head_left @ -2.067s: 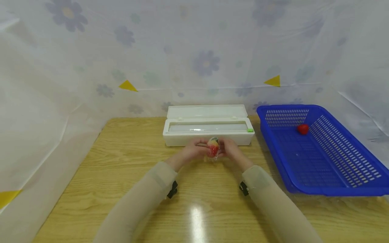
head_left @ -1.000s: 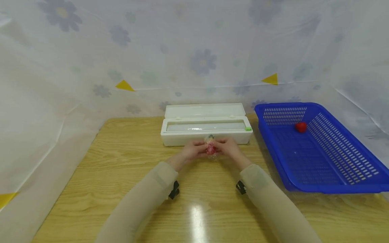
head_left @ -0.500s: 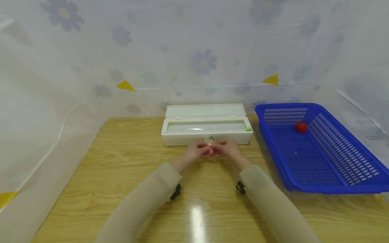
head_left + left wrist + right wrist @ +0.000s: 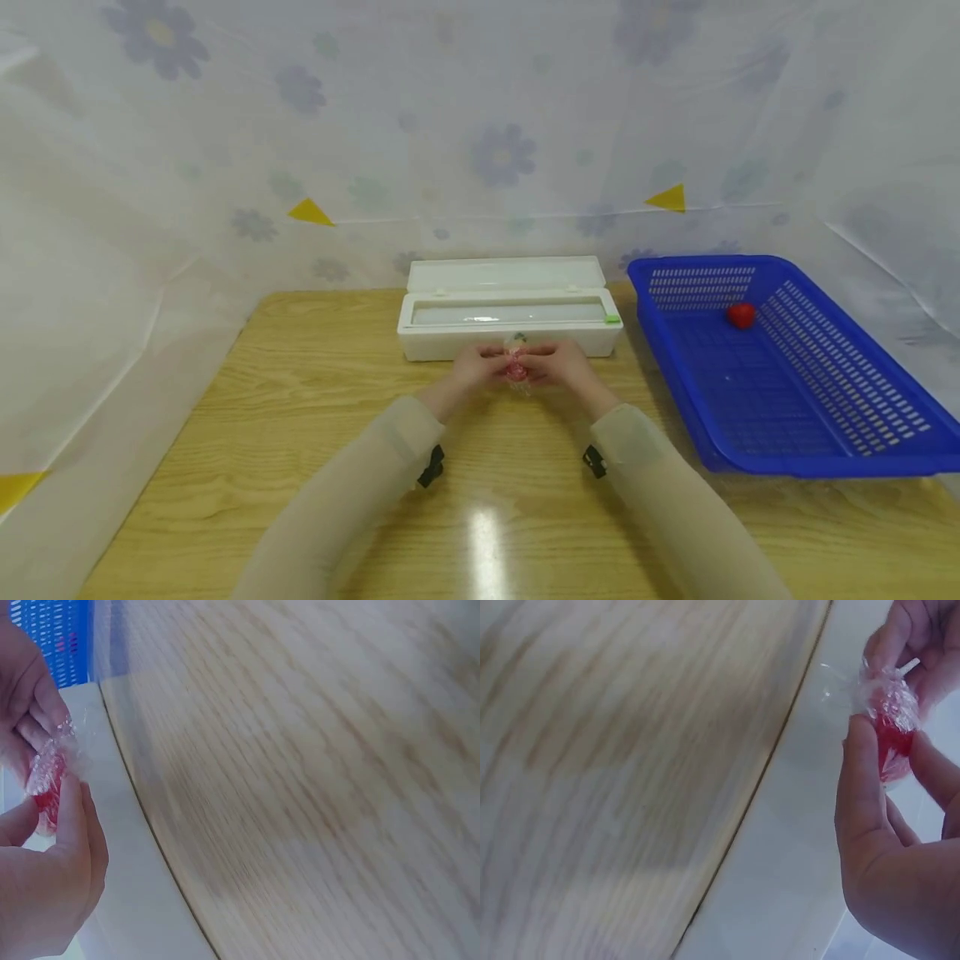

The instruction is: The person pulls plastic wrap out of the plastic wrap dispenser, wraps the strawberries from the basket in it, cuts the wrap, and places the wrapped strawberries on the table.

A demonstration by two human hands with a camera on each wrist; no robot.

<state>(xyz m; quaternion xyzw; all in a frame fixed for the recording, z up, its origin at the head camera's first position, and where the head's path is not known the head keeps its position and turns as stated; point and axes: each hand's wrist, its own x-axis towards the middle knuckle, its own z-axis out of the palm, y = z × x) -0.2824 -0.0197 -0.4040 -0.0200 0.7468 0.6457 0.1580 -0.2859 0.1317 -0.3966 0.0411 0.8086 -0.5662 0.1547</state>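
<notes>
Between my two hands is a strawberry [image 4: 516, 372] in crinkled cling film, red with a green top, in front of a white box. My left hand [image 4: 476, 367] pinches it from the left side. From the right, my right hand [image 4: 558, 364] pinches it with thumb and fingers. In the left wrist view, thumb and fingertips close round the wrapped strawberry [image 4: 49, 787], loose film sticking out past them. The right wrist view shows the red strawberry [image 4: 894, 742] between thumb and forefinger, the other hand's fingers at its far end.
Behind the hands stands the white cling film box [image 4: 431, 344], lid [image 4: 506, 272] raised, a film roll [image 4: 510, 314] inside and a green slider [image 4: 612, 319] at its right end. On the right, a blue basket [image 4: 772, 400] holds a red fruit [image 4: 741, 315] in its far part.
Both hands have closed in on the strawberry, their fingers now covering more of it and pressing the film. The box, basket and red fruit have not moved.
</notes>
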